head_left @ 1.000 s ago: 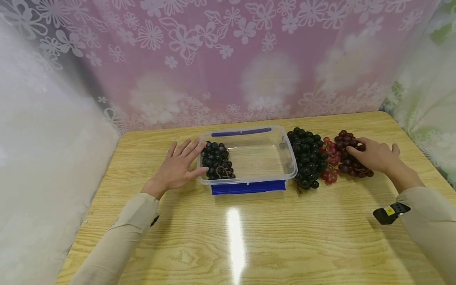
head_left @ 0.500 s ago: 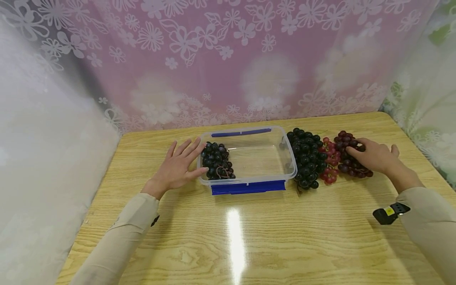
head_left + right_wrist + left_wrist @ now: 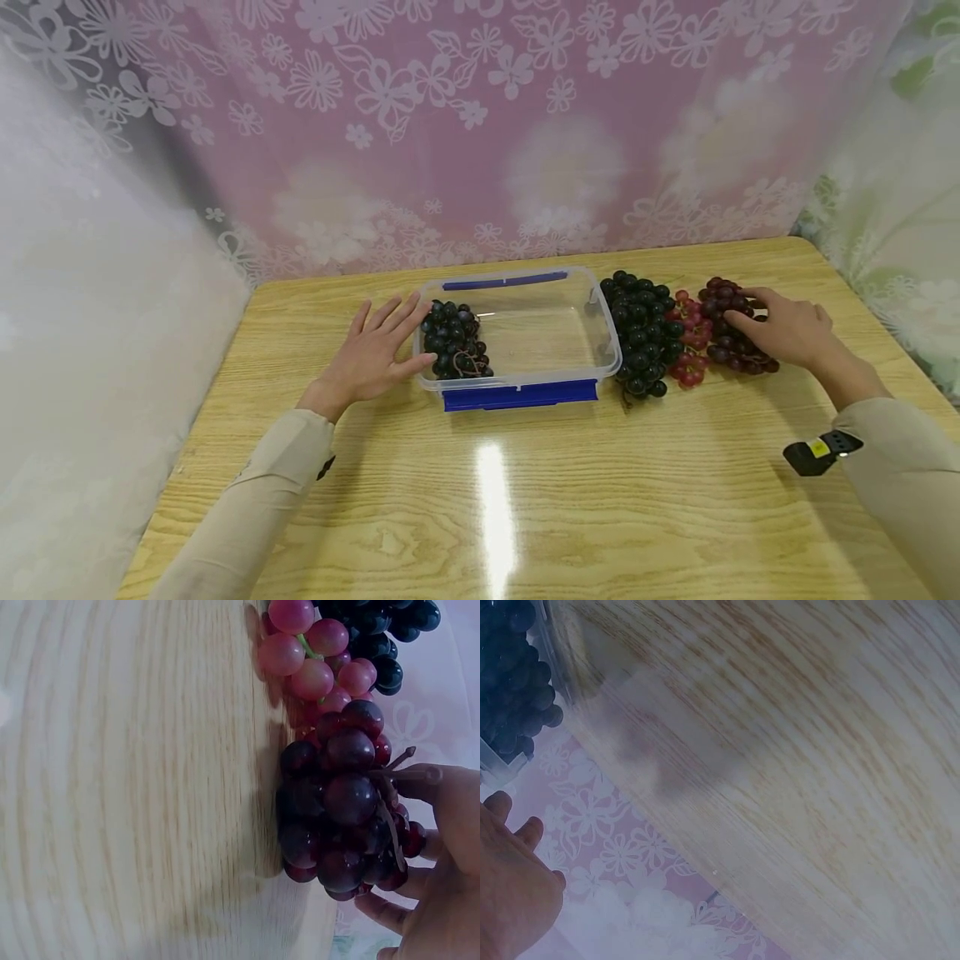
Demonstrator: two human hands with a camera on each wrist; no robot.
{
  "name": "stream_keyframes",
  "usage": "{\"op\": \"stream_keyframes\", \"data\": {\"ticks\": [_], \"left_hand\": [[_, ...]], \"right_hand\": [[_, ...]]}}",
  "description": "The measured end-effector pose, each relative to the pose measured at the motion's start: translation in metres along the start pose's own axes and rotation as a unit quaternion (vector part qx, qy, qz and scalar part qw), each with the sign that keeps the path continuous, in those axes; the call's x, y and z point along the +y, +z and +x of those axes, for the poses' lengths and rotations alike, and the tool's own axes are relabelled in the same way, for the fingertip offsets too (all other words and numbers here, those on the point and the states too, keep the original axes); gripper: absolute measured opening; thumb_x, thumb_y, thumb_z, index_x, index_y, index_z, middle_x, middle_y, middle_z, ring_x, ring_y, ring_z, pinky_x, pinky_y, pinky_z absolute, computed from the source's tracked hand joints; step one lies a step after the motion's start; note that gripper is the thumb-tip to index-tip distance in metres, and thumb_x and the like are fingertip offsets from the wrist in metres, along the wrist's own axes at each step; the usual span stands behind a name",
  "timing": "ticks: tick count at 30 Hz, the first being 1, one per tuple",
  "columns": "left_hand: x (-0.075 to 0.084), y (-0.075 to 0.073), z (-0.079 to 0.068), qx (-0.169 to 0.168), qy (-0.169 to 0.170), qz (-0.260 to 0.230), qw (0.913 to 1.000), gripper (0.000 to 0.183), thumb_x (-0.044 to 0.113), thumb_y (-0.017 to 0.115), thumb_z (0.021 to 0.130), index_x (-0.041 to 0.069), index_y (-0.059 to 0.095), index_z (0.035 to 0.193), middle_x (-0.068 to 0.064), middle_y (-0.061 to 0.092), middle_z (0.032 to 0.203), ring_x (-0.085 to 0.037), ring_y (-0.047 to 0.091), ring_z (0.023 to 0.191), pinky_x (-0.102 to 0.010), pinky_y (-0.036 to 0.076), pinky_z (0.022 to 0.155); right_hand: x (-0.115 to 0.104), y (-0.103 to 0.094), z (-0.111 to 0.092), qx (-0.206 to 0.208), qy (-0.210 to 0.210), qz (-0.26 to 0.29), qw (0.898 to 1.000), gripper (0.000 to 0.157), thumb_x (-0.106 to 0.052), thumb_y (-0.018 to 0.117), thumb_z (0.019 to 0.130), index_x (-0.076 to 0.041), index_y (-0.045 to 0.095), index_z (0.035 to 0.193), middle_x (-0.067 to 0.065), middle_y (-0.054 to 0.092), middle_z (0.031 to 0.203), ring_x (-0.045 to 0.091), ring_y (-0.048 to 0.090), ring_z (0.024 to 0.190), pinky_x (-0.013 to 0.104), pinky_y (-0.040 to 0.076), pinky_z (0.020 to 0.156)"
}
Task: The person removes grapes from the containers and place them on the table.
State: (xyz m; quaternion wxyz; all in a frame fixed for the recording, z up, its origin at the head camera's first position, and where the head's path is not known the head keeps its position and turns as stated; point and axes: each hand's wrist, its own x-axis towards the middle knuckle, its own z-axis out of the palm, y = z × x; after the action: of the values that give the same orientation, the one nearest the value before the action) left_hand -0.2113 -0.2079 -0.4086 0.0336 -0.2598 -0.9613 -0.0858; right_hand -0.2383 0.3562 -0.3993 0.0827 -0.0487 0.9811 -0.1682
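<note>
At the left end of a clear plastic container [image 3: 525,367] with blue clips, my left hand [image 3: 367,354] lies with fingers straight and spread, touching the rim. Inside that end sits a small bunch of black grapes [image 3: 452,333]. Farther right, my right hand [image 3: 787,329] grips a dark red bunch of grapes [image 3: 738,346] on the table. The right wrist view shows the thumb by the brown stem [image 3: 394,810] and the fingers round the far side of the bunch. Only part of the left hand [image 3: 517,885] appears in the left wrist view.
A large bunch of black grapes [image 3: 641,333] lies against the container's right side. Between it and the dark red bunch is a pinkish-red bunch [image 3: 692,337]. The wooden table [image 3: 375,500] meets a floral pink curtain [image 3: 450,150] at its back edge.
</note>
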Motion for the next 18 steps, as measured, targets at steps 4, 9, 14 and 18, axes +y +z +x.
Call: {"op": "stream_keyframes", "data": {"ticks": [4,9,14,18], "left_hand": [[0.000,0.000,0.000,-0.001,-0.001,-0.002,1.0000,0.077,0.066,0.034,0.094,0.025,0.013,0.155,0.003,0.007,0.159,-0.025,0.012,0.144,-0.052,-0.004,0.112],[0.000,0.000,-0.001,-0.004,-0.003,-0.004,1.0000,0.077,0.066,0.034,0.094,0.025,0.013,0.155,0.003,0.007,0.159,-0.025,0.012,0.144,-0.052,-0.004,0.112],[-0.001,0.001,-0.001,-0.001,-0.002,-0.003,1.0000,0.077,0.066,0.034,0.094,0.025,0.013,0.155,0.003,0.006,0.160,-0.026,0.013,0.144,-0.053,-0.004,0.112],[0.000,0.001,0.000,-0.003,-0.003,0.002,1.0000,0.077,0.067,0.033,0.094,0.026,0.012,0.155,0.003,0.006,0.159,-0.025,0.012,0.144,-0.053,-0.003,0.112]], "right_hand": [[-0.001,0.001,-0.002,0.028,-0.012,-0.014,0.999,0.071,-0.050,0.036,0.100,0.007,0.032,0.143,0.041,0.044,0.125,0.060,0.045,0.096,0.063,0.038,0.071],[-0.003,0.001,-0.002,0.055,-0.038,-0.029,0.997,0.067,-0.047,0.039,0.101,0.007,0.037,0.141,0.042,0.040,0.129,0.062,0.035,0.109,0.070,0.032,0.082],[-0.013,-0.002,-0.005,0.070,-0.058,-0.041,0.995,0.067,-0.046,0.039,0.101,0.008,0.038,0.140,0.040,0.035,0.135,0.060,0.027,0.119,0.070,0.017,0.097],[-0.030,-0.008,-0.009,0.072,-0.063,-0.054,0.994,0.070,-0.050,0.037,0.100,0.008,0.036,0.141,0.038,0.032,0.138,0.057,0.025,0.123,0.067,0.014,0.101]]}}
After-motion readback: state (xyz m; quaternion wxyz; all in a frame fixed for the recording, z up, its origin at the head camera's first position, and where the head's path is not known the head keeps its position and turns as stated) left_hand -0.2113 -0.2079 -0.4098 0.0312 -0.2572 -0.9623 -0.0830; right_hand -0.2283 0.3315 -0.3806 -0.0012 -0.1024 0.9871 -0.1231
